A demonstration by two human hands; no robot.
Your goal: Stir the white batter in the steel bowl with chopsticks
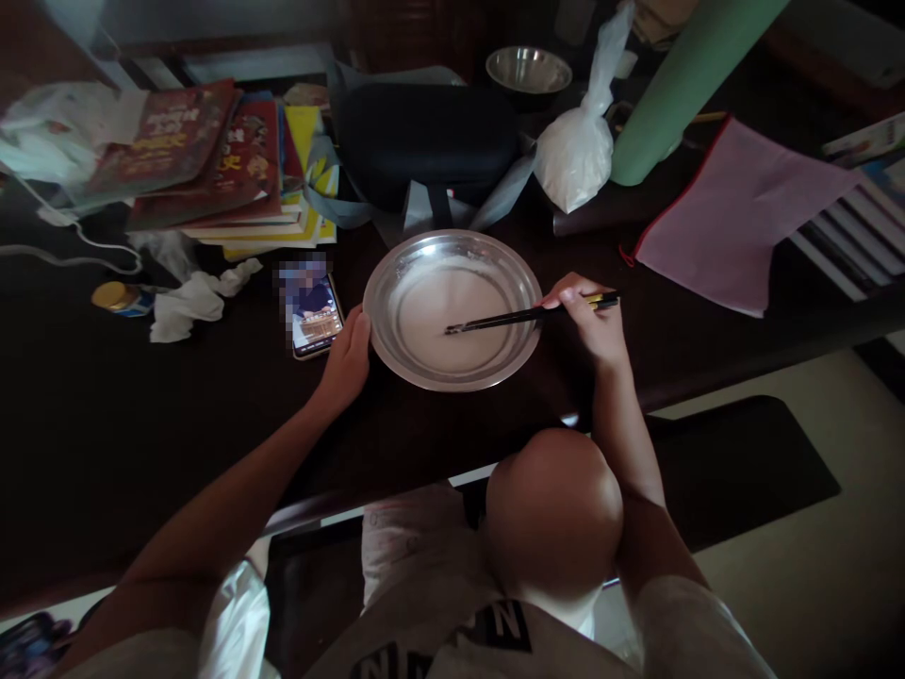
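Observation:
A wide steel bowl (pixel 452 379) stands on the dark table, holding a pale, milky mixture (pixel 431 311) with some whitish residue up its inner wall. My left hand (pixel 349 351) grips the bowl's left side, the thumb near the rim and the other fingers partly hidden. In my right hand (pixel 590 316) is a pair of black chopsticks (pixel 505 319) with gold-coloured ends, closed between the fingers. Their tips dip into the mixture near the bowl's middle. Just left of my left hand lies a phone (pixel 316 316) with its screen lit.
Behind the bowl sit a black case (pixel 428 137), a tied plastic bag of white powder (pixel 576 156) and a smaller metal bowl (pixel 529 71). Stacked books (pixel 233 170), crumpled tissue (pixel 188 304) and a small jar (pixel 122 299) are leftward. Rightward are a green cylinder (pixel 679 94) and a pink pouch (pixel 735 222).

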